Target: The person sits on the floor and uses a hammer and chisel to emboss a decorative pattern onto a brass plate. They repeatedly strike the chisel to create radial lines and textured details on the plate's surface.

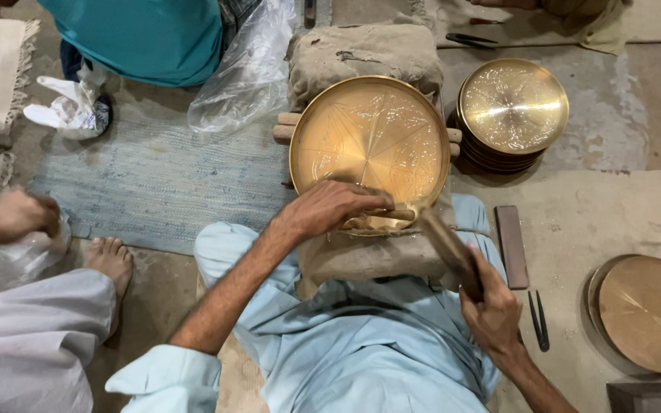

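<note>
1. Head view, work piece: a brass plate (pixel 369 145) rests tilted on a cloth-wrapped pad (pixel 361 53), its near rim down toward the person's lap. Fine radial lines are already scored across its face.

2. Left hand (pixel 327 208): closed, fingers curled over the plate's near rim, pinching what appears to be a small punch against the metal. The tool tip is hidden under the fingers.

3. Right hand (pixel 491 310): closed in a full grip around the end of a wooden mallet (pixel 449 248), whose head lies just beside the left hand at the rim.

4. Surroundings: a stack of finished plates (pixel 512 111) sits on the floor beside the pad; a plain disc (pixel 648 310) lies well to the right; a flat bar (pixel 512 245) and black tweezers (pixel 538 321) lie by the right knee. Another person's hand (pixel 13 214) holds a plastic bag at left.

5. Judgement on technique: the strike looks best kept short and square to the punch, with the left hand bracing the plate against the pad so the rim does not skid.

6. Risk: the fingers lie close to the mallet's path.
</note>
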